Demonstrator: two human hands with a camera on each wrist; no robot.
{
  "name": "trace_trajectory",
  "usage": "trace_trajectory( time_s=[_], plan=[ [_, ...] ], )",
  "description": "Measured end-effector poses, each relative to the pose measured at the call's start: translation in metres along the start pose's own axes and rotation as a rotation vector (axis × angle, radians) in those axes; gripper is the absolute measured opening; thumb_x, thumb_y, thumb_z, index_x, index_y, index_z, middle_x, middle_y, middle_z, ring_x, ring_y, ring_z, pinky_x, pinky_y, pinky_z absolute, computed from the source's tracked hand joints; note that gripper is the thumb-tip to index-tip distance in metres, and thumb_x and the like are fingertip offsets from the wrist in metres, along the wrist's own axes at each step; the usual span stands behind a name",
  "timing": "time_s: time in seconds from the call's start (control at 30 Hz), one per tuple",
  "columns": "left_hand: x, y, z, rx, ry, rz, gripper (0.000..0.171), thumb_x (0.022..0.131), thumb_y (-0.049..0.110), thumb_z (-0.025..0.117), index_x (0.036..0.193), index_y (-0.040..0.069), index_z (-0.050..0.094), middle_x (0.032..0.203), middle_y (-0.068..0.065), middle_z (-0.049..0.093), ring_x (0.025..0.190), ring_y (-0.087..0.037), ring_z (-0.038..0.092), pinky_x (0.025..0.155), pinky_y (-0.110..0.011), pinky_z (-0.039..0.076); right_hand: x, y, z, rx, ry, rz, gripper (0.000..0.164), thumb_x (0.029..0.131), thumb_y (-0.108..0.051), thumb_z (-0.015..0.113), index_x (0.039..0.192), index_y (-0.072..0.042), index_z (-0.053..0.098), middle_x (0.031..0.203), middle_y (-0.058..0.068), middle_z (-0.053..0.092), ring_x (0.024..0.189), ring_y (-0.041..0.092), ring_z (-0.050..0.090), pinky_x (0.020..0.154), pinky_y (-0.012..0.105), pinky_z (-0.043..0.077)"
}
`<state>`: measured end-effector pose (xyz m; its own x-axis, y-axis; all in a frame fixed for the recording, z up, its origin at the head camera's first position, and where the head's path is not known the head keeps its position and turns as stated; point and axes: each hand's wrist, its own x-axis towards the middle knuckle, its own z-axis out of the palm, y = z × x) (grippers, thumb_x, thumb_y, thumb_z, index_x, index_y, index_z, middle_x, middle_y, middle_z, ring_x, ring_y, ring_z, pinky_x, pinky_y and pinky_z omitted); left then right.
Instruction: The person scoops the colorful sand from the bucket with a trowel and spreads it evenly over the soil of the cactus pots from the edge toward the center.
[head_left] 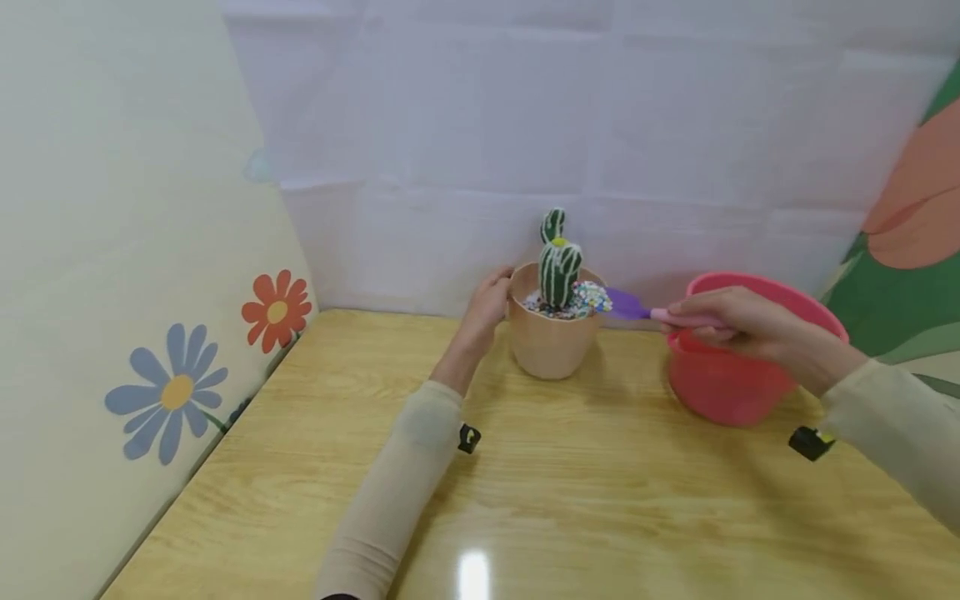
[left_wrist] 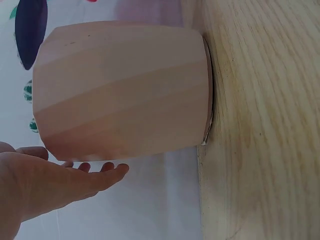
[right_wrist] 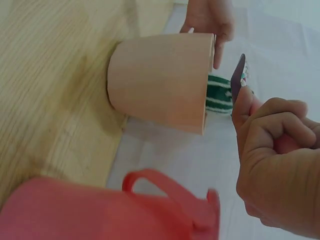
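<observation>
A beige flowerpot (head_left: 553,346) stands on the wooden table, with a green knitted cactus (head_left: 559,275) with white stripes upright in it. Small multicoloured pebbles (head_left: 540,307) lie around the cactus's base. My left hand (head_left: 486,310) holds the pot's rim from the left, thumb at the edge and fingers along the outside wall. In my right hand (head_left: 738,321) is a small trowel with a pink handle and purple blade (head_left: 628,305). Its tip, heaped with pale pebbles (head_left: 592,297), is over the pot's right rim, beside the cactus. The right wrist view shows fingers curled round the handle.
A red bucket (head_left: 731,379) with a handle (right_wrist: 165,187) stands right of the pot, below my right forearm; its contents are hidden. White sheeting (head_left: 450,125) hangs close behind the pot. A flower-patterned wall (head_left: 172,250) borders the table's left edge.
</observation>
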<state>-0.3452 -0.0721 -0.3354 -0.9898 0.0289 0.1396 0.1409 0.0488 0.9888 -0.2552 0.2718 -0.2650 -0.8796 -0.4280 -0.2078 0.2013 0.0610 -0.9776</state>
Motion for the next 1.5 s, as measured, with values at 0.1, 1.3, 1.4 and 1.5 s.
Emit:
trace_trajectory(
  time_s=[0.1, 1.3, 1.4, 1.5],
  plan=[
    [0.000, 0.001, 0.004, -0.001, -0.002, -0.006, 0.052, 0.100, 0.017, 0.043, 0.151, 0.008, 0.050, 0.153, -0.010, 0.047, 0.137, -0.026, 0.043, 0.110, -0.043, 0.040, 0.009, 0.000, 0.007, 0.070, -0.001, 0.040, 0.023, 0.104, -0.002, 0.055, 0.111, 0.004, 0.075, 0.105, 0.018, 0.074, 0.048, 0.007, 0.030, 0.046, 0.018, 0.027],
    [0.000, -0.005, 0.002, -0.150, 0.022, -0.027, 0.055, 0.092, 0.005, 0.044, 0.146, 0.008, 0.056, 0.142, -0.012, 0.057, 0.126, -0.035, 0.054, 0.095, -0.045, 0.052, 0.090, -0.012, 0.081, 0.577, -0.021, 0.233, 0.020, 0.109, -0.007, 0.039, 0.117, 0.006, 0.051, 0.102, 0.022, 0.070, 0.048, 0.003, 0.039, 0.042, 0.011, 0.027],
    [-0.001, -0.007, -0.001, -0.151, 0.025, -0.034, 0.057, 0.091, 0.004, 0.044, 0.146, 0.009, 0.056, 0.143, -0.010, 0.057, 0.126, -0.034, 0.055, 0.095, -0.045, 0.052, 0.093, -0.011, 0.084, 0.576, -0.030, 0.238, 0.020, 0.110, -0.009, 0.037, 0.120, 0.005, 0.048, 0.101, 0.022, 0.069, 0.048, 0.003, 0.039, 0.043, 0.011, 0.027],
    [-0.002, -0.009, -0.004, -0.145, 0.032, -0.041, 0.057, 0.091, 0.004, 0.045, 0.146, 0.011, 0.056, 0.144, -0.009, 0.057, 0.124, -0.032, 0.056, 0.094, -0.044, 0.052, 0.096, -0.010, 0.086, 0.581, -0.033, 0.247, 0.022, 0.110, -0.010, 0.036, 0.124, 0.004, 0.047, 0.099, 0.024, 0.067, 0.048, 0.004, 0.039, 0.043, 0.012, 0.027]
  ],
)
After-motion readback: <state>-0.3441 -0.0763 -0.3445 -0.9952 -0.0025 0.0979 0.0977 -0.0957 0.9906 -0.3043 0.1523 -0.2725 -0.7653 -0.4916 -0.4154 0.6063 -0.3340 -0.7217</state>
